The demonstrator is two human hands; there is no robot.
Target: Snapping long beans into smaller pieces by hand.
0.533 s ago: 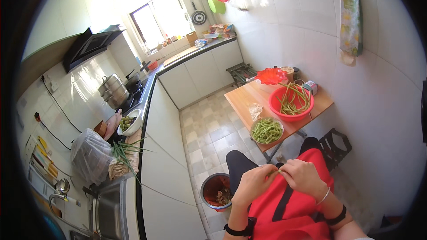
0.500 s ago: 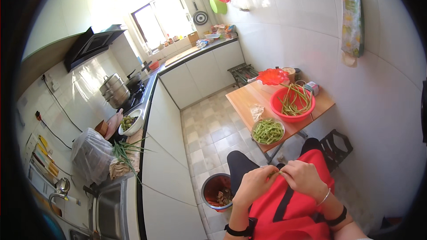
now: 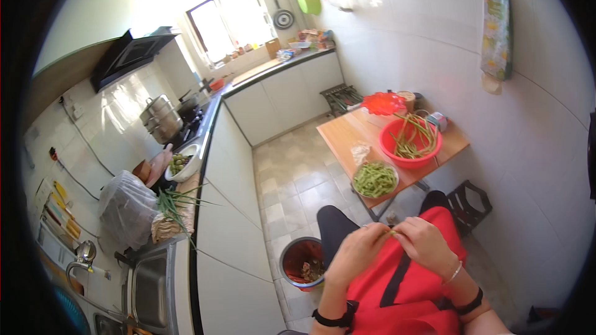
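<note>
Above my lap, my left hand [image 3: 360, 249] and my right hand [image 3: 424, 243] meet fingertip to fingertip. Pinched between them is a small bit of green bean [image 3: 392, 232], mostly hidden by the fingers. A bowl of short green bean pieces [image 3: 375, 180] stands at the table's near corner, just beyond my hands. Behind it, a red basin [image 3: 410, 160] holds long, whole green beans [image 3: 415, 139]. To the left of my knee, a bin [image 3: 287, 263] on the floor has scraps in the bottom.
The small wooden table [image 3: 338, 131] also carries a red scalloped dish [image 3: 383, 103] and a crumpled whitish bag [image 3: 359, 152]. A black folding stool [image 3: 469, 208] stands by the right wall. Along the left run a counter with a sink [image 3: 151, 291], green onions [image 3: 177, 205] and a stacked steamer [image 3: 161, 119].
Both hands have risen slightly and stay pinched together on the bean. The whole view has shifted a little; the bowl and basin stay in place on the table.
</note>
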